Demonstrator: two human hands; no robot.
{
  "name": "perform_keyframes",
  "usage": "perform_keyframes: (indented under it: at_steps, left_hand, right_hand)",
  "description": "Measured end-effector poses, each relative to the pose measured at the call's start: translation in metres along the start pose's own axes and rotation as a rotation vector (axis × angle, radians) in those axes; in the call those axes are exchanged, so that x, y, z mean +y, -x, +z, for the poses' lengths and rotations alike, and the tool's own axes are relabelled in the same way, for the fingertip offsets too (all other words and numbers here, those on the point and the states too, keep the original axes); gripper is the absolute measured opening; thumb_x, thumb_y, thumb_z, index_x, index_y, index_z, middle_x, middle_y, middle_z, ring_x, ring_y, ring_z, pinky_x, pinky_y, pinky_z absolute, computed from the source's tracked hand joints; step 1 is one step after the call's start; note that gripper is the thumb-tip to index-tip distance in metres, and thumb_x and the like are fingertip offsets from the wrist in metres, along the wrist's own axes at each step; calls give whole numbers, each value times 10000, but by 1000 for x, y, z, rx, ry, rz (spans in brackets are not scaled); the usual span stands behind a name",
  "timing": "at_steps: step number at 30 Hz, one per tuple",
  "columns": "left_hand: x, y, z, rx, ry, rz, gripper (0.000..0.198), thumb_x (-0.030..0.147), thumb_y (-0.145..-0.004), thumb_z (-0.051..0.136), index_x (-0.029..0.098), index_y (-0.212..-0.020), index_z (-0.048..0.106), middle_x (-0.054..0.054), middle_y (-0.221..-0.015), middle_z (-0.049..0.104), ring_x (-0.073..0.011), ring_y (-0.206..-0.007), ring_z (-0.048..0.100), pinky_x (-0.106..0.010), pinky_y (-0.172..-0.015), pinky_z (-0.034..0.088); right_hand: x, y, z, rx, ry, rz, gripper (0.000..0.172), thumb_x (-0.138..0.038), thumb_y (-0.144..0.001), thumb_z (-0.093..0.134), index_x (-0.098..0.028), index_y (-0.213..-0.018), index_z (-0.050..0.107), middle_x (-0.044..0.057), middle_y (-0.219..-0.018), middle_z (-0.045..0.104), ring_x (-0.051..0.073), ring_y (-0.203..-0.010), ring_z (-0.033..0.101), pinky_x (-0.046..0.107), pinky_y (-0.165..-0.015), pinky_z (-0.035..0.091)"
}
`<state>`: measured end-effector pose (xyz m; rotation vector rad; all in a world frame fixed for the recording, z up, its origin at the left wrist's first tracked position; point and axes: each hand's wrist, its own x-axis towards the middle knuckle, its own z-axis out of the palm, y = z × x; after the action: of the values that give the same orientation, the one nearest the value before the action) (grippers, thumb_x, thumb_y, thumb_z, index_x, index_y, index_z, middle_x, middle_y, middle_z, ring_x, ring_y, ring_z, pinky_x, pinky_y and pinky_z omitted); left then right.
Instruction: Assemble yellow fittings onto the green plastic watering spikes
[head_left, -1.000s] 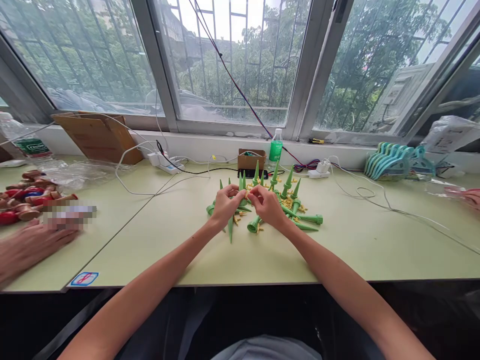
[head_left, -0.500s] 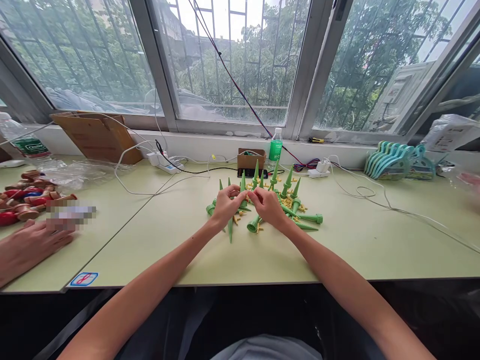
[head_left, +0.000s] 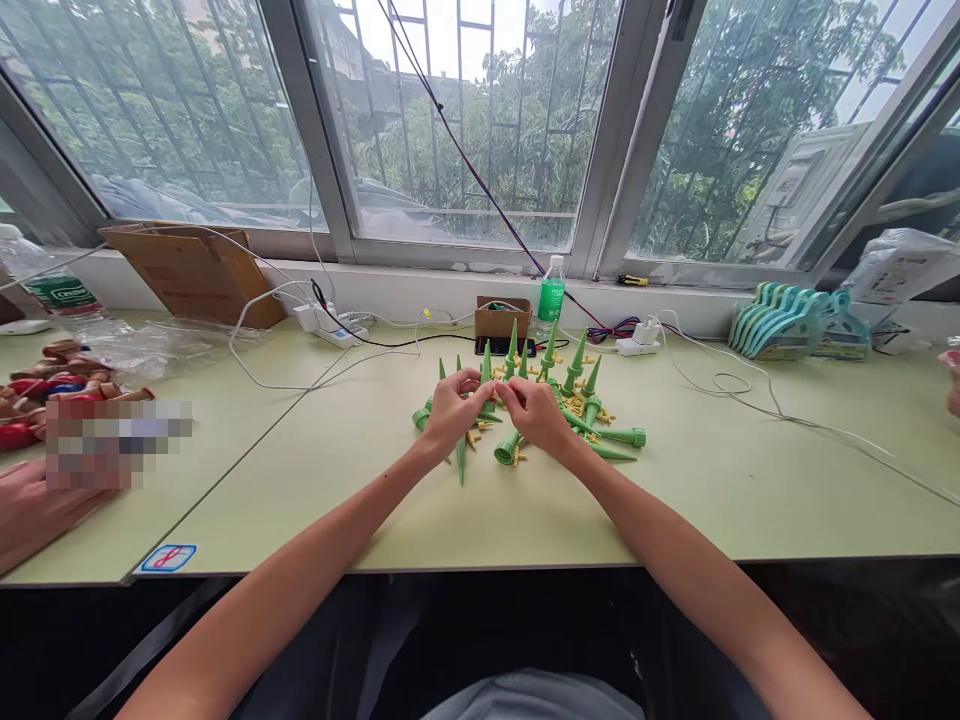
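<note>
Both of my hands meet fingertip to fingertip over a group of green plastic spikes [head_left: 574, 365] at the middle of the table. My left hand [head_left: 452, 408] is closed in a pinch, and so is my right hand [head_left: 534, 410]; what sits between the fingertips is too small to make out. Several spikes stand upright behind the hands, while others lie around them. Small yellow pieces [head_left: 574, 405] are scattered among the spikes, mostly right of my right hand. A green ribbed cap end [head_left: 504, 453] faces the front below my hands.
A green-labelled bottle [head_left: 552, 290], a small cardboard box [head_left: 502, 318] and a phone stand at the back. White cables and power strips [head_left: 637, 340] lie behind. Teal hangers [head_left: 780, 320] are at the right. Another person's hand [head_left: 52, 505] rests at the left, near wooden pieces [head_left: 52, 385].
My hands have hardly moved. The other person's hand at the left has shifted slightly left, and part of a hand now shows at the far right edge.
</note>
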<state>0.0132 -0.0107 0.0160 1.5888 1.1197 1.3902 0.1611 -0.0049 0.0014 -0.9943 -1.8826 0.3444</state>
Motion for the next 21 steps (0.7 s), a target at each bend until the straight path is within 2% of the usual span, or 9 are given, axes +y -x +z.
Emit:
perform_keyframes:
  at_steps: [14,21]
  left_hand:
    - [3,-1,-1,8,4,-29,271,416,-706,634,172,-718,517,25,-595,525,-45,-425,358,-180,-379,259]
    - [1,-2,-1,26,8,-18,262,407,-693,633,174,-706,514,40,-551,486,-52,-420,365,-188,-385,272]
  right_hand:
    - [-2,0,-2,-8,-63,-18,282,-398,-911,457,-188,-730,509,-33,-552,474,102,-497,399,233,-522,317]
    - [-3,1,-2,-32,-100,-18,227,-395,-899,471,-194,-801,513,-23,-607,521,105,-505,425,233,-514,324]
